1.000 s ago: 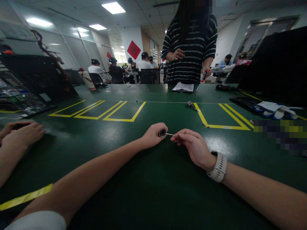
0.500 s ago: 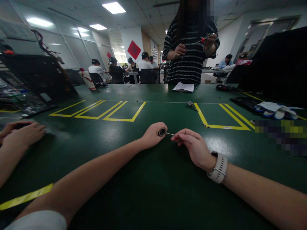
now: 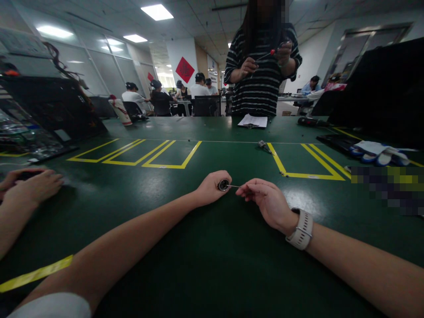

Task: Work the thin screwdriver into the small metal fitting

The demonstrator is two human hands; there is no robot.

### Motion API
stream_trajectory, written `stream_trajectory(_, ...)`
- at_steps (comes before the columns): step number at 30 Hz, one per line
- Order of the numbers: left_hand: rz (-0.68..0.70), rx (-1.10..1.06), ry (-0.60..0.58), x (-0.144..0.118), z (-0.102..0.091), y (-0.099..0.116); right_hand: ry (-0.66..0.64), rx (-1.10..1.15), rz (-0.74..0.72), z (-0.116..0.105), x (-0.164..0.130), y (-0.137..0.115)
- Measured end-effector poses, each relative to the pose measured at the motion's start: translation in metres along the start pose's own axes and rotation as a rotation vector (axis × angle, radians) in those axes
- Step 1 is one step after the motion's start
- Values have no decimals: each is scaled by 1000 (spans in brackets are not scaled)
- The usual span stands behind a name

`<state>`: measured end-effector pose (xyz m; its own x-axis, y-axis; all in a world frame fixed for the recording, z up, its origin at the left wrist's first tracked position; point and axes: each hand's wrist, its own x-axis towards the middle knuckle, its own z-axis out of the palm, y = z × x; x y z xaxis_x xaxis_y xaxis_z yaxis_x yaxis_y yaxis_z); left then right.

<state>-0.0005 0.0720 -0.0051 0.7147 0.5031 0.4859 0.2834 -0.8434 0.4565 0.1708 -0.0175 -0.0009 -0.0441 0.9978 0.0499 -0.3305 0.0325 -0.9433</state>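
Note:
My left hand (image 3: 209, 191) is wrapped round a small cylindrical metal part (image 3: 223, 185), its round, dark hollow end facing me. From the right, my right hand (image 3: 265, 201) pinches a thin metal rod (image 3: 235, 186) between thumb and fingers. The rod's far end reaches the rim of the metal part; whether it goes inside cannot be made out. Both hands are low over the green table (image 3: 212, 247). Beyond them lies a small metal piece (image 3: 264, 145) beside the yellow tape, with tiny dark bits (image 3: 283, 174) at the tape's corner.
Yellow tape outlines (image 3: 165, 166) mark the table. Another person's hands (image 3: 36, 185) are at the left edge. Across the table a person in a striped shirt (image 3: 261, 79) holds a red-and-metal tool. A clipboard (image 3: 252, 121), gloves (image 3: 380, 152) and a dark power tool (image 3: 311, 122) lie farther off.
My hands, the metal part and the rod stay almost in place. Across the table, the standing person's hands and red tool have shifted slightly.

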Motion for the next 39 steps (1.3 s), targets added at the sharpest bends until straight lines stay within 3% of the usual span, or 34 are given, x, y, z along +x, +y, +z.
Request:
stream_trajectory(7, -35, -51, -1, 1, 0, 0, -18, 17, -2, -2, 2, 3)
stream_trajectory(12, -67, 95, 23, 1, 2, -1, 24, -19, -45, 1, -1, 4)
stream_trajectory(18, -71, 271, -36, 1, 3, -2, -10, -178, -75, 3, -2, 5)
stream_trajectory(29, -45, 8, 24, 1, 0, 0, -20, 2, 15, -2, 1, 2)
stream_trajectory(39, -78, 85, 59, 1, 3, -4, 3, 54, -19, -3, 2, 6)
